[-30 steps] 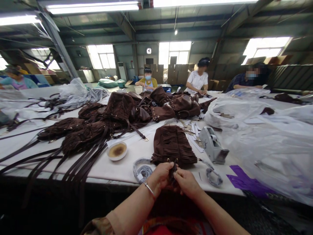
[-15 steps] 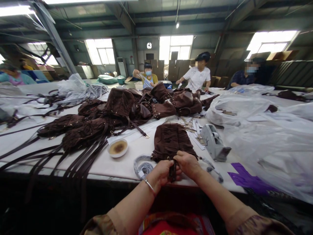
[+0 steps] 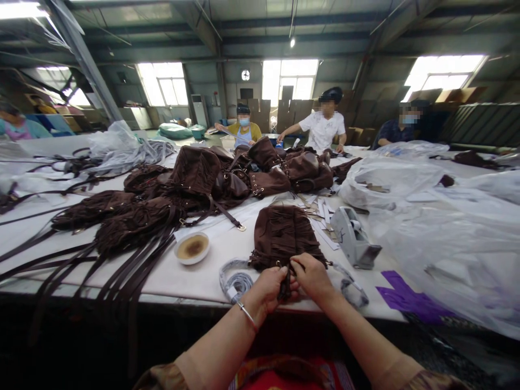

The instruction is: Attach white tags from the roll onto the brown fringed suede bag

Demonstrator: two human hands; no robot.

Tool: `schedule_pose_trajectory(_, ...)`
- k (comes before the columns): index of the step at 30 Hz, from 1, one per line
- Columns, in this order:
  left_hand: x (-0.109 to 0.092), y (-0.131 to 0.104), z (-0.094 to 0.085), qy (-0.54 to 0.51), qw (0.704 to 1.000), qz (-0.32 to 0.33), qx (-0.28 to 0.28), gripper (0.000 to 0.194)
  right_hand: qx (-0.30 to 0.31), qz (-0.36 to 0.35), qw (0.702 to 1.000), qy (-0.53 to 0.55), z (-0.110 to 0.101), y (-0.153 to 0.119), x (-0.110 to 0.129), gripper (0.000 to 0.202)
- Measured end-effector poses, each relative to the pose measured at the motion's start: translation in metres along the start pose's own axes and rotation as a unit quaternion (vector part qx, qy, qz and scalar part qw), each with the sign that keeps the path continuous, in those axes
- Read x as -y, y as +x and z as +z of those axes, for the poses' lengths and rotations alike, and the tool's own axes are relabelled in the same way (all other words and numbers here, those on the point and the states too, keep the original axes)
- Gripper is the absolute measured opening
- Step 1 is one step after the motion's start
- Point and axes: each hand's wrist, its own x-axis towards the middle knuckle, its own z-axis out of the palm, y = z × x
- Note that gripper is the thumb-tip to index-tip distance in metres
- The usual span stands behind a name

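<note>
On my feed L hand (image 3: 271,288) pinches dk-brown tassel-like piece (image 3: 285,288); R hand (image 3: 313,277) curled beside it, can't tell grip. Dk-brown fringed soft bag (image 3: 284,234) just beyond both, approx. equally near.

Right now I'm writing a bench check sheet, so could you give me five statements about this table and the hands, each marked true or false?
1. The left hand holds dark strips at the near edge of the fringed bag, with the right hand beside it. True.
2. The bracelet is on the right wrist. False: the bracelet is on the left.
3. The purple material lies right of the grey dispenser. True.
4. The dish stands right of the bag. False: the white dish stands left of it.
5. Long straps hang over the near edge of the table. True.
</note>
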Motion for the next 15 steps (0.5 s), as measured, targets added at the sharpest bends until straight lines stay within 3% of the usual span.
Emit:
schedule_pose_trajectory(3,0.002,0.001,-0.003,-0.003,0.999,0.034,0.005,0.015,-0.034,0.078,0.993,0.083,-0.001,-0.025,0.004,0.02)
schedule_pose_trajectory(6,0.002,-0.002,0.001,-0.008,0.999,0.047,0.006,0.016,0.022,0.163,0.971,0.176,0.004,-0.049,0.011,0.028)
schedule_pose_trajectory(9,-0.002,-0.007,0.009,-0.001,0.998,0.052,-0.018,0.012,0.03,0.147,0.971,0.184,0.015,-0.056,0.021,0.023)
schedule_pose_trajectory(13,-0.008,-0.003,0.01,0.0,1.0,-0.009,-0.02,0.015,0.056,0.15,0.98,0.117,0.029,-0.039,0.021,0.019)
schedule_pose_trajectory(15,-0.01,0.002,0.005,0.014,1.0,-0.003,-0.021,0.015,0.071,0.102,0.991,0.045,0.028,-0.032,0.016,0.021)
